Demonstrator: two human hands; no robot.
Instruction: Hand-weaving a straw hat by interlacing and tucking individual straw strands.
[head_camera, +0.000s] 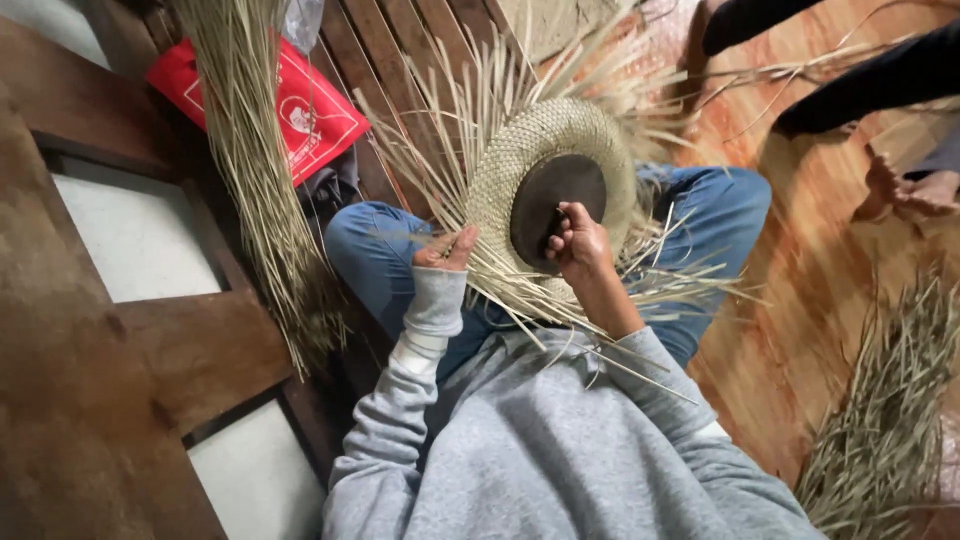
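Wooden floor (800, 300), reddish, underfoot. Long straw bundle (250, 170) leaning at left; second straw pile (890, 420) lower right. Red bag (300, 105) behind the bundle. Half-woven straw hat (500, 170) on lap, loose strands fanning out, dark round form (565, 185) inside. Left hand (447, 250) pinching strands at the rim. Right hand (580, 240) curled closed on the form's edge.

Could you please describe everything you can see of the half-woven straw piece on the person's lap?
The round, pale woven straw piece rests on the person's lap, over blue jeans. Its plaited ring surrounds a dark round disc at the centre. Loose unwoven strands fan out all around the edge. The left hand pinches strands at its rim; the right hand presses on the disc.
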